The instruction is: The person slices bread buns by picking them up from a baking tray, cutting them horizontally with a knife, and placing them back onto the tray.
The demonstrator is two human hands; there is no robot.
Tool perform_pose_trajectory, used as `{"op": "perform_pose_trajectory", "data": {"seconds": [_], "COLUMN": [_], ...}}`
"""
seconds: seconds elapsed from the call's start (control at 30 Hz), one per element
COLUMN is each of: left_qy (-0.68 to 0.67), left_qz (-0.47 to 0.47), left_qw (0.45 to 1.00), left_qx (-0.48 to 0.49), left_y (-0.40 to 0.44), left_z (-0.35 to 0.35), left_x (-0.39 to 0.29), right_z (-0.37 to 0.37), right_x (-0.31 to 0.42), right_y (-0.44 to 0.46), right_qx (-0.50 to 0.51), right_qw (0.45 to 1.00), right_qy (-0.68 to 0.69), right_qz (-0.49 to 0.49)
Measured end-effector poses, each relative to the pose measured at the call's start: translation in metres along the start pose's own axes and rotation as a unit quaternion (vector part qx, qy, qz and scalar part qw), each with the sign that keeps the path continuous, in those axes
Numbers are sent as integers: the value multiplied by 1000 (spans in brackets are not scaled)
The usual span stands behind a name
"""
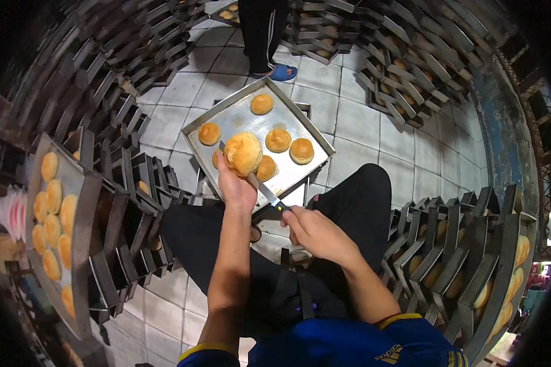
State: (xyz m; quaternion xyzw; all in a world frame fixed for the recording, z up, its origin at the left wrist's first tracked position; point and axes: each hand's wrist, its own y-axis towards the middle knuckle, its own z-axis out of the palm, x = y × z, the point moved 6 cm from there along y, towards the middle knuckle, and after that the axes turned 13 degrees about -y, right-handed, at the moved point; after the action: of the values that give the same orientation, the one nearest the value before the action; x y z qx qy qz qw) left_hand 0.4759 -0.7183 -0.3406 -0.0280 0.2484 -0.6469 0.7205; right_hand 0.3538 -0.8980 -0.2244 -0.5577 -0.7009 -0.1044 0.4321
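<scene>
My left hand (237, 186) is closed around a round golden bun (243, 151), held up over a metal baking tray (226, 105). In my right hand (315, 229) is a knife (267, 194) with a dark handle. Its blade points up and left toward the bun, and the tip is hidden at the bun's lower edge; whether it cuts in I cannot tell. Several more buns lie on the tray, among them one near the far corner (261, 104) and one at the right (301, 150). Another is partly hidden behind the held bun.
Stacked metal trays of buns surround me, with a full tray (73, 165) on top at the left and another stack (471, 269) at the right. Beyond the baking tray stands another person in dark trousers and a blue sandal (283, 73). The floor (355, 159) is pale tile.
</scene>
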Motion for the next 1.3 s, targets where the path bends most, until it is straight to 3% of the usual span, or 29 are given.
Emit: {"op": "perform_pose_trajectory", "data": {"seconds": [0.17, 0.23, 0.47, 0.6, 0.7, 0.77, 0.8, 0.87, 0.9, 0.93, 1.0, 1.03, 1.1, 1.2, 1.23, 1.27, 1.3], "left_qy": [-12, 25, 24, 37, 147, 485, 487, 724, 777, 778, 871, 872, 892, 899, 877, 878, 808], "left_qz": [-45, -11, 51, 72, 119, 134, 132, 119, 84, 79, 227, 222, 98, 7, 29, 27, 18], "left_qw": [997, 1000, 997, 989, 971, 859, 859, 679, 624, 623, 435, 435, 433, 435, 477, 475, 589], "left_qx": [55, -10, -61, -121, -145, -91, -88, -14, -20, -15, 28, 28, 85, 55, 43, 46, 16], "left_y": [-6, -2, 34, 108, 195, 253, 288, 347, 347, 353, 356, 363, 392, 435, 441, 442, 435], "left_z": [10, 8, -6, -25, -51, -66, -87, -110, -94, -81, -51, -46, -43, -57, -61, -67, -72], "left_x": [10, 0, -11, -16, -16, -14, -14, -4, 4, 13, 29, 37, 68, 93, 95, 101, 102], "right_z": [8, 13, 12, -15, -43, -53, -56, -59, -63, -65, -65, -65, -68, -67, -67, -69, -70], "right_x": [-2, -5, -42, -104, -165, -185, -190, -197, -194, -192, -198, -201, -203, -208, -209, -210, -210], "right_y": [46, 56, 31, 27, 36, 45, 51, 58, 60, 62, 65, 67, 70, 71, 70, 72, 72], "right_qx": [-14, -16, 56, 152, 85, 53, 11, -37, -32, -26, -28, -29, -28, -20, -21, -13, -4], "right_qw": [1000, 1000, 993, 972, 954, 941, 923, 896, 904, 912, 905, 903, 898, 896, 894, 898, 901], "right_qy": [3, -6, 51, 178, 252, 279, 334, 393, 379, 365, 376, 377, 384, 389, 391, 383, 375], "right_qz": [-7, -23, -86, 20, 138, 183, 193, 206, 194, 182, 199, 205, 211, 211, 216, 217, 217]}}
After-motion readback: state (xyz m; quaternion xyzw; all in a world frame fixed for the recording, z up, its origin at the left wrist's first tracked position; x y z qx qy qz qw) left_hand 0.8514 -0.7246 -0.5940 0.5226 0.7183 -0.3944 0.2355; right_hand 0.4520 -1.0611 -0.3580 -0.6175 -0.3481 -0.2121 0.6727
